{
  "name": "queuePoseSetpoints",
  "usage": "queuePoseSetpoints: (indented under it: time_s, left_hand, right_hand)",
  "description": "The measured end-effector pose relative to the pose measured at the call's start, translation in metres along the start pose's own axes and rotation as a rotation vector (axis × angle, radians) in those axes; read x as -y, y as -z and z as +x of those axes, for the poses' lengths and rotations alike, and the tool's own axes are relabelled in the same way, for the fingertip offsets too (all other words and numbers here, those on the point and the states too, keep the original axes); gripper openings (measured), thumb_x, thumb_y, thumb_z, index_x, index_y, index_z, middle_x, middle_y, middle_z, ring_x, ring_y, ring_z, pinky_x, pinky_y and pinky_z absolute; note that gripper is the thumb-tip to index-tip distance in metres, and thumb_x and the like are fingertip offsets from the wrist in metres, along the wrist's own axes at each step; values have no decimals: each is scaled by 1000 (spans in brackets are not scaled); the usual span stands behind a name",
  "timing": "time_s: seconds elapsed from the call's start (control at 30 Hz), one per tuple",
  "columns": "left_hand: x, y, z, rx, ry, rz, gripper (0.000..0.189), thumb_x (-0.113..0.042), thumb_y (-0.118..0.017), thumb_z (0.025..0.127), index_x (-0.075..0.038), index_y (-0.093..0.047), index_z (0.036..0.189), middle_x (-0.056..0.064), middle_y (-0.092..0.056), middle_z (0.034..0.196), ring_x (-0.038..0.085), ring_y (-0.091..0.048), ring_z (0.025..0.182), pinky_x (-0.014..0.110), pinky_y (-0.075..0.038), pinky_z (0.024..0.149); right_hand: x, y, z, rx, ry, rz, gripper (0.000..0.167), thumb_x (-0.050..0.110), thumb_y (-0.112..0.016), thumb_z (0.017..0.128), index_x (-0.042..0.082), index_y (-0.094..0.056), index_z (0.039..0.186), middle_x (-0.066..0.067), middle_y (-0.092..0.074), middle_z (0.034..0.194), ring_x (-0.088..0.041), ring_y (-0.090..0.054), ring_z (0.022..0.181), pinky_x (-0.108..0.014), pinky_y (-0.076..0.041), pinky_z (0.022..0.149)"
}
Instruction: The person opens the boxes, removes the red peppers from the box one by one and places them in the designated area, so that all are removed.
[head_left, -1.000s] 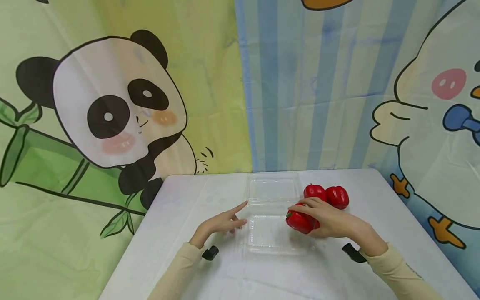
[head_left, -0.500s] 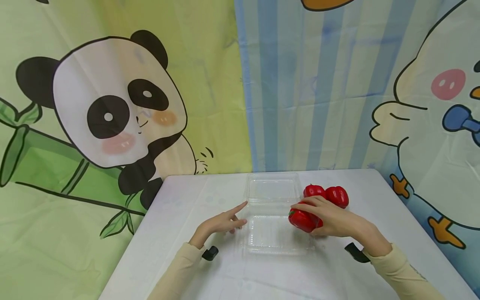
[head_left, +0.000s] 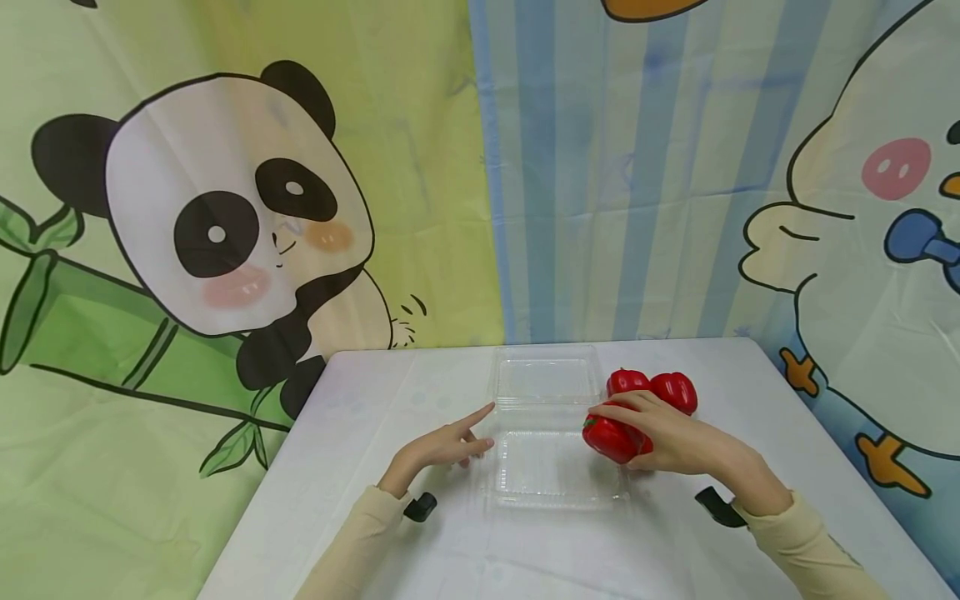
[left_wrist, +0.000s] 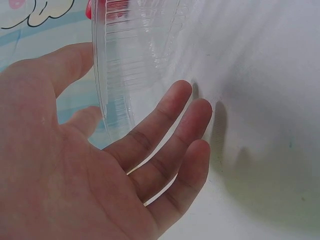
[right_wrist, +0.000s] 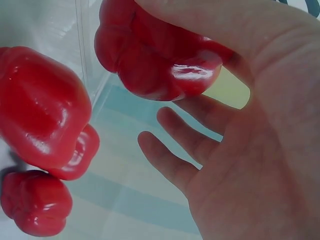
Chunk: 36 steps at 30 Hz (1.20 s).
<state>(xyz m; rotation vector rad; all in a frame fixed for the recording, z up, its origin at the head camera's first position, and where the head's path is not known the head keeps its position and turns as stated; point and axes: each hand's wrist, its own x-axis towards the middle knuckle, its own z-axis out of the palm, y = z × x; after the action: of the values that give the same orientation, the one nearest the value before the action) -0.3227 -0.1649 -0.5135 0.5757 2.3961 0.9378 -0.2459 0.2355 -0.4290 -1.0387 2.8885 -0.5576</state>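
My right hand [head_left: 675,437] grips a red bell pepper [head_left: 615,435] with a green stem end, held at the right side of a clear plastic clamshell box [head_left: 551,471]. In the right wrist view thumb and index finger hold the pepper [right_wrist: 155,55], while the other fingers stick out below it. My left hand [head_left: 442,446] is at the box's left edge with index finger and thumb extended to it. The left wrist view shows the box wall [left_wrist: 135,55] beside those fingers; the remaining fingers are loosely bent and hold nothing.
Behind my right hand stand two more red bell peppers, one nearer the box [head_left: 628,382] and another to its right [head_left: 675,393]. The box's unfolded lid [head_left: 547,379] lies toward the table's far edge. A printed cloth backdrop [head_left: 420,167] hangs behind the white table [head_left: 397,387].
My right hand and the held pepper have shifted a little to the right, toward the box's right edge. My left hand and the box stay where they were.
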Motion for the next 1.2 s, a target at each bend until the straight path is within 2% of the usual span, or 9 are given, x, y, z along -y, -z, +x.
queuePoseSetpoints:
  time_s: [0.3, 1.2]
  left_hand:
    - [-1, 0, -1, 3, -3, 3, 75, -55, -55, 99, -42, -14, 160, 5, -69, 105, 22, -68, 83, 40, -52, 70]
    - [0, 0, -1, 1, -9, 8, 76, -56, -54, 99, -40, -13, 161, 5, -69, 105, 21, -68, 83, 40, -52, 70]
  right_hand:
    - [-2, -1, -6, -2, -81, 39, 99, 26, -95, 64, 29, -46, 149, -8, -50, 145, -35, -40, 135, -49, -59, 81]
    - [-11, 3, -18, -31, -138, 68, 97, 26, -94, 65, 30, -46, 149, -14, -48, 145, -40, -40, 134, -48, -60, 78]
